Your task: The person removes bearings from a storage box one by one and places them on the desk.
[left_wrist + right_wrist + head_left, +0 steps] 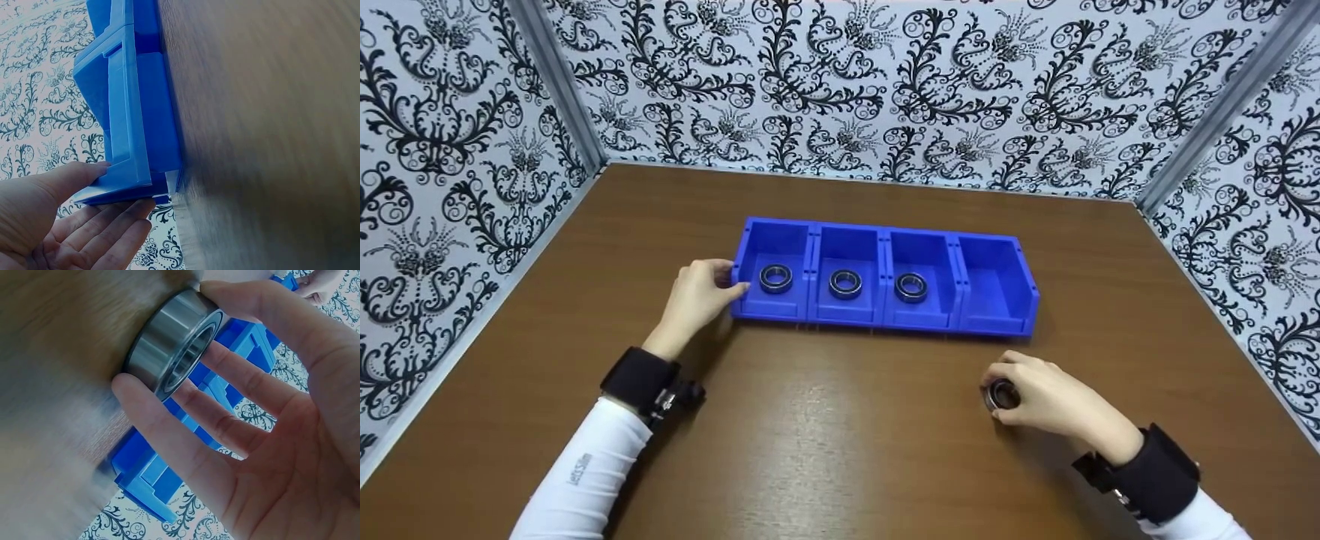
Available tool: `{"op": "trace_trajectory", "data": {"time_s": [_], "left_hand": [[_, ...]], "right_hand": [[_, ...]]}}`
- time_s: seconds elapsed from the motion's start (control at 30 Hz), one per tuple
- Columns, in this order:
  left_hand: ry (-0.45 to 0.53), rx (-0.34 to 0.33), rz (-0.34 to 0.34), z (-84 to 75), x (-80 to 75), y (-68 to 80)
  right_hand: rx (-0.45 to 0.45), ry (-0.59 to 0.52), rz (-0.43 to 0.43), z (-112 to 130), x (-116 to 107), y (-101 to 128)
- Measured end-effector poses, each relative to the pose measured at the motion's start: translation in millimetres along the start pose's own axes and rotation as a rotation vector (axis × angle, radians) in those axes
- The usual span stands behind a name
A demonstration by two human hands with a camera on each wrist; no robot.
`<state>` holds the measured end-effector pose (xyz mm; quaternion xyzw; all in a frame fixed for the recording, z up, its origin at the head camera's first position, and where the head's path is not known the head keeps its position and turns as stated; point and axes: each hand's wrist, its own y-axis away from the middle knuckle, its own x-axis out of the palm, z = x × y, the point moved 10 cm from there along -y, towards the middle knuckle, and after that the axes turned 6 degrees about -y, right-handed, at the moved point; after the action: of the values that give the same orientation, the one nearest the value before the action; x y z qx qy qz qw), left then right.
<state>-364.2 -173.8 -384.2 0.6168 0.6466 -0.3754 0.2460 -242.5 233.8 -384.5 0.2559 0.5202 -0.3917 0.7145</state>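
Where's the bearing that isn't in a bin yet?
In the head view, the loose bearing is pinched in the right hand on the table, near the empty right-end bin.

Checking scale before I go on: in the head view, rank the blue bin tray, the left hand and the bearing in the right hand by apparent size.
1. blue bin tray
2. left hand
3. bearing, partly hidden by the right hand, but clearly smallest
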Motion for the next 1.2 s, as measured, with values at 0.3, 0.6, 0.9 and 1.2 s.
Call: {"op": "trace_trajectory", "data": {"time_s": [0.3,0.6,0.9,1.2], "left_hand": [[-0.007,-0.002,-0.006,-0.1,0.2,0.4],[-0.008,-0.006,-0.014,-0.1,-0.9,-0.3],[-0.008,0.006,-0.021,-0.6,-1.0,0.0],[-0.012,0.009,-0.02,-0.2,-0.9,0.2]], "right_hand": [[0.021,-0.004,0.004,-1.6,0.2,1.1],[0.018,0.014,-0.002,0.1,0.2,2.5],[0.029,0.018,0.011,0.6,2.1,1.8],[0.024,0.038,-0.002,2.2,0.3,2.7]]}}
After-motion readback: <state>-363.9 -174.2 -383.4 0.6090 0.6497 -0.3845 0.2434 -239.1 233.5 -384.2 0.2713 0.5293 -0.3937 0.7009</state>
